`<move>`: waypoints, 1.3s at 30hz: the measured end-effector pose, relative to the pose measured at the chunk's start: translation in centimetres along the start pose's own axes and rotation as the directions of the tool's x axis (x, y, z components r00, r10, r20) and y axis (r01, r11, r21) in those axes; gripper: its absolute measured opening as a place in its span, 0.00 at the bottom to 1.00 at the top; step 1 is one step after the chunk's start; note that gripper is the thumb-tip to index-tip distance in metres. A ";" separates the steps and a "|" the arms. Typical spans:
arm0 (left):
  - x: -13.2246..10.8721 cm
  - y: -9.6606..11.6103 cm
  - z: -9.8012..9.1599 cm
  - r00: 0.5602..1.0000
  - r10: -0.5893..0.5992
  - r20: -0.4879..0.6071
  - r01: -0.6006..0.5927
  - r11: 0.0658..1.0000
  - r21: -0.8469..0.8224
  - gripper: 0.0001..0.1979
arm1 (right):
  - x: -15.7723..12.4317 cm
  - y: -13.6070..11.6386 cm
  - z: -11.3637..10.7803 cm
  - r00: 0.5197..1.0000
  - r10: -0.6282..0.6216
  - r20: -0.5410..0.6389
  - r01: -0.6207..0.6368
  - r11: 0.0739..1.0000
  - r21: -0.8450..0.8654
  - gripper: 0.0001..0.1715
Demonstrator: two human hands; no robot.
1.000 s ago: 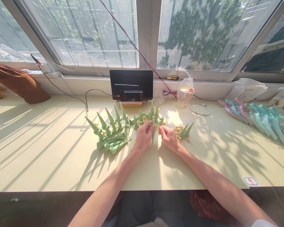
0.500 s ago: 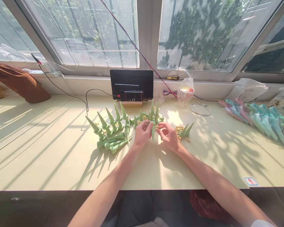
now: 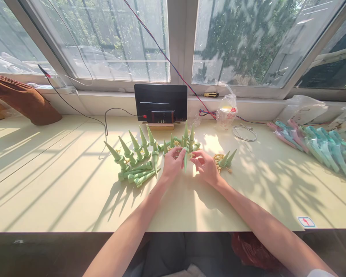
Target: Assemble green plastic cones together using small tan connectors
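Note:
My left hand (image 3: 172,164) is closed around a green plastic spike (image 3: 186,163), whose pointed end hangs down toward me. Close by on the right, my right hand (image 3: 208,167) pinches a small yellowish stick-like piece (image 3: 190,155) against the side of the spike. Whether that piece sits inside the spike cannot be made out. Left of the hands stands a row of green spikes (image 3: 137,149), points up, with several lying green spikes (image 3: 141,177) in front. Beyond my fingers are more upright green spikes (image 3: 186,132), partly hidden.
A pile of small yellowish pieces (image 3: 220,158) lies to the right with two green cones (image 3: 227,158). A phone (image 3: 160,116) leans on a black tablet (image 3: 161,96) at the back. Bagged pastel items (image 3: 320,146) lie far right, and a coiled cable (image 3: 244,134) behind.
Both hands stay almost in place. The held spike has shifted very slightly left and its tip a little up; my right fingers remain at the small piece.

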State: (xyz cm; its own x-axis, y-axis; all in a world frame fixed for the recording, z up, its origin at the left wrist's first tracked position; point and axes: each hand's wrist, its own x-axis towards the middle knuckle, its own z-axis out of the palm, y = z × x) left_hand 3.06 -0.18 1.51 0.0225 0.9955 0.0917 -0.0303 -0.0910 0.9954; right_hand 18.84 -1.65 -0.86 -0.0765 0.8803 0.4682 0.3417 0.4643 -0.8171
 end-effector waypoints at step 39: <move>-0.9 -0.4 0.3 0.973 0.160 0.166 -0.190 0.965 0.182 0.14 | 0.0 0.4 -0.5 0.998 0.018 -0.054 -0.025 0.989 -0.148 0.25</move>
State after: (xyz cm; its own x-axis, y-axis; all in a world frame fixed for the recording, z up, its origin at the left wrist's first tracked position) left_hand 3.35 -1.03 1.07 0.1831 0.9499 0.2533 0.1488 -0.2814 0.9480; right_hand 19.42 -1.48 -0.98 -0.0198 0.8817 0.4713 0.4781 0.4224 -0.7701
